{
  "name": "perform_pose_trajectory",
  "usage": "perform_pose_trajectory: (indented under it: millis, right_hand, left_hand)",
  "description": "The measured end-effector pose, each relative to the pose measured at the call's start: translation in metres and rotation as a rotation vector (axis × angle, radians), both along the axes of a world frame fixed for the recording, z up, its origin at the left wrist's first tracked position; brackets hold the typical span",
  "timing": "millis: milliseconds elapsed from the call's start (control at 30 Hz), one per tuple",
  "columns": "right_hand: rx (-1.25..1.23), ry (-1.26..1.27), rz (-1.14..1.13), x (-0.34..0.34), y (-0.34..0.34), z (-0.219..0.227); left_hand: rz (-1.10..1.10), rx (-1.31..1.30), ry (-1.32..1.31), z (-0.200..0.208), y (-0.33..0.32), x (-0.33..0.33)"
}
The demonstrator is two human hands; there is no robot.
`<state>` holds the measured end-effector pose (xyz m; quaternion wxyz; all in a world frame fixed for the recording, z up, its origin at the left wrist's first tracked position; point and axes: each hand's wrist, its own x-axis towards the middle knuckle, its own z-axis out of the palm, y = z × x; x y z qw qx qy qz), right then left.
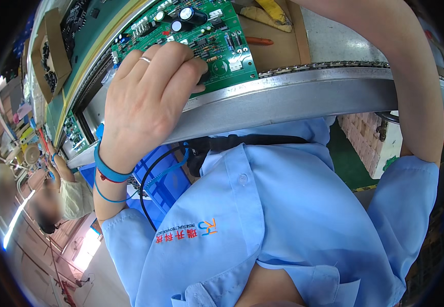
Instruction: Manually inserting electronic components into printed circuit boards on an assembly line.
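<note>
My left hand [153, 92] is over the near left part of a green circuit board [237, 77]. Its fingers curl down and are closed, with the tips mostly hidden. A dark rounded part [204, 77] shows beside the thumb and index finger; whether they grip it I cannot tell. A blue wrist strap [110, 166] with a coiled cord circles that wrist. The board carries upright capacitors [181, 24], white connectors and many small parts. My right forearm [419, 87] reaches up past the top edge, so that hand is out of sight.
A metal rail [283, 94] with a chain [329, 65] runs along the board's near edge. Beyond lies a cardboard tray [304, 38] with a yellow-handled tool [270, 15]. At left stand a cardboard box [61, 64] of black parts and another person [71, 194]. A blue crate [165, 179] sits below.
</note>
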<state>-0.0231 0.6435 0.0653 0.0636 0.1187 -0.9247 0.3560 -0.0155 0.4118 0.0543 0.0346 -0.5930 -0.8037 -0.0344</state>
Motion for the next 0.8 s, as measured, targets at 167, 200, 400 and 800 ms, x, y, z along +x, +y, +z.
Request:
perform_pose_trajectory:
  millis: [167, 200, 400, 800]
  right_hand:
    - [-0.108, -0.041, 0.08, -0.003, -0.002, 0.003]
    - [-0.208, -0.104, 0.12, 0.0, 0.005, 0.002]
    - [-0.798, -0.589, 0.386, 0.029, 0.009, -0.008]
    - [-0.902, -0.826, 0.211, 0.05, 0.011, -0.014]
  left_hand:
    - [-0.013, 0.031, -0.104, 0.014, -0.007, -0.004]
    - [-0.009, 0.049, -0.09, 0.016, -0.008, -0.007]
    - [0.549, 0.377, 0.092, 0.013, -0.099, -0.1]
    - [0.92, 0.318, 0.204, -0.037, -0.105, -0.18]
